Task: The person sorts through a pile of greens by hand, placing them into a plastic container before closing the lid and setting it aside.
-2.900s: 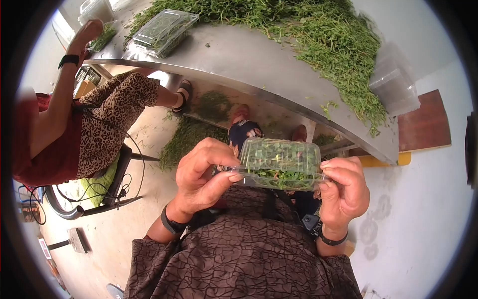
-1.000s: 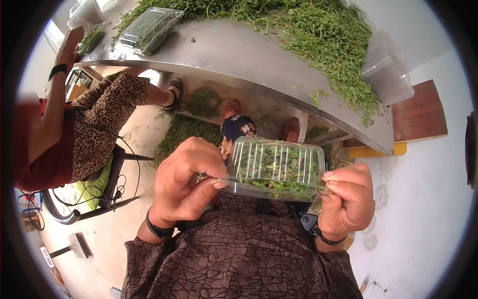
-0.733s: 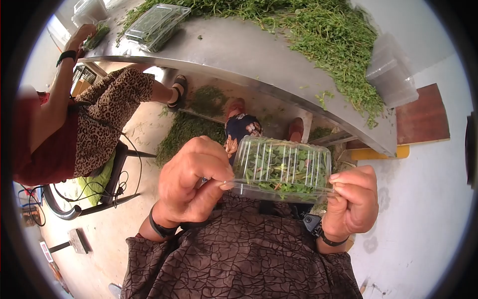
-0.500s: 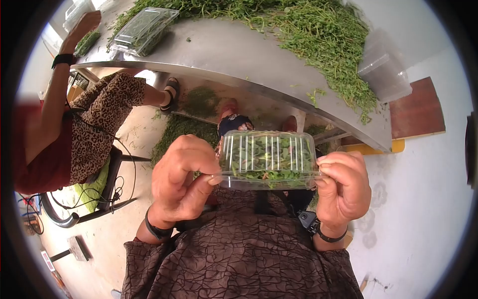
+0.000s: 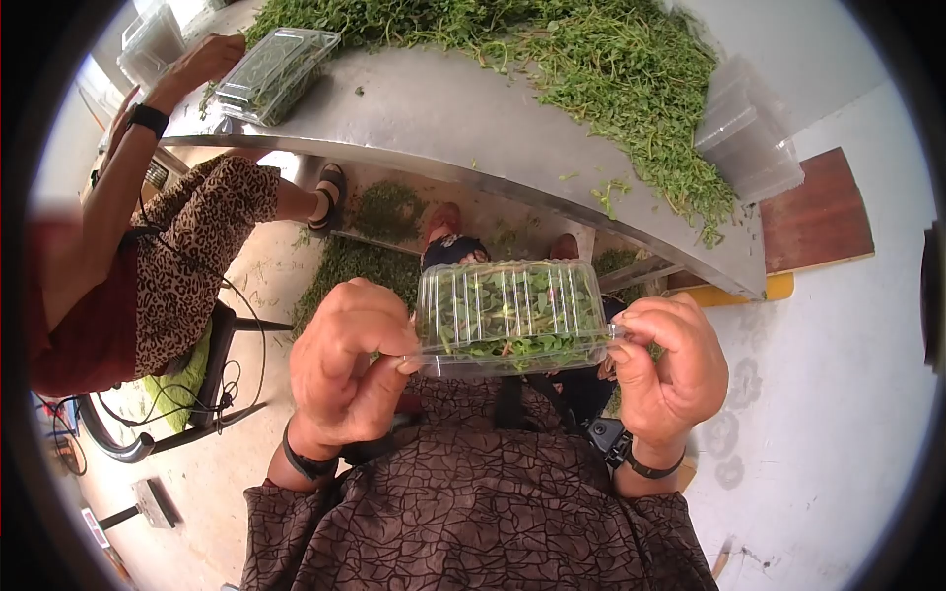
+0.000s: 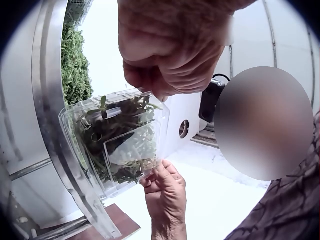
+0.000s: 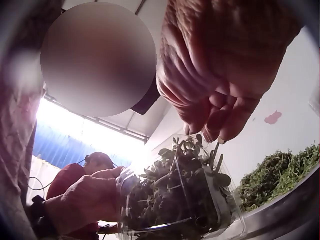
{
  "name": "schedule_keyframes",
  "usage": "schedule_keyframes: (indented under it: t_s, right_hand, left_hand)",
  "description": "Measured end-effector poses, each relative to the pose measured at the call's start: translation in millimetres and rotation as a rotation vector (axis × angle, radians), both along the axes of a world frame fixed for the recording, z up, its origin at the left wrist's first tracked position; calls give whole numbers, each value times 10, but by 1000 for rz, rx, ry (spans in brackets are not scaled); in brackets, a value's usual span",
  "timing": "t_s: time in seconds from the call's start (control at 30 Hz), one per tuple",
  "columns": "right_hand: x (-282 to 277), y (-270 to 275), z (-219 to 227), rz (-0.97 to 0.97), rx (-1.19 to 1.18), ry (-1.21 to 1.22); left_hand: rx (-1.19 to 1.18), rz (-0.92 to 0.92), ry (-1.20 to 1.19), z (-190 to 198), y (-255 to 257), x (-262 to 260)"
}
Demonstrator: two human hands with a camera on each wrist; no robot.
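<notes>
At the far left, a hand point(image 5: 202, 64) of another person is held just beside a filled box point(image 5: 276, 79) on the metal desk point(image 5: 424, 108). Nearer, the left end of a clear container's rim is pinched by the left hand point(image 5: 350, 364), its grip nearly closed, with the thumb and curled fingers on the plastic. The clear container point(image 5: 512, 305), packed with leafy greens, is held in the air between the hands, off the near edge of the desk. Its right end is pinched in the same way by the right hand point(image 5: 675, 364), that grip also almost closed. At the far right, a green heap point(image 5: 621, 79) is spread beside stacked clear tubs point(image 5: 749, 138). The rim is probably best pressed evenly from both ends, with the sides kept level and the thin plastic not twisted; leaves should be kept out of the seam, though whether any are caught there cannot be told
</notes>
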State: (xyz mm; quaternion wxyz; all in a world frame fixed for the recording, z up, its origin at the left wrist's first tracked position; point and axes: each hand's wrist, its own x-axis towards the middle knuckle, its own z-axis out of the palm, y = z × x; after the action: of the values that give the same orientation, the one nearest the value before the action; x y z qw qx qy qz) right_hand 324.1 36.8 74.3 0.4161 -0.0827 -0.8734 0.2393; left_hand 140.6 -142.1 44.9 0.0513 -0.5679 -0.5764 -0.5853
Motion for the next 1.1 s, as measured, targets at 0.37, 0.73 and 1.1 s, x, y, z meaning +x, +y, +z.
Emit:
schedule_keyframes:
  t_s: [0.37,0.73,1.1]
  right_hand:
    - [18,45,-23,53,-87,73]
    - [-11,78,-12,45,-24,101]
    - [20,34,-10,18,-31,61]
  left_hand:
    - [-3,-28,-24,3,46,7]
    - [-37,-33,-57,8,72,30]
    - [-62,6,-68,-22,94,67]
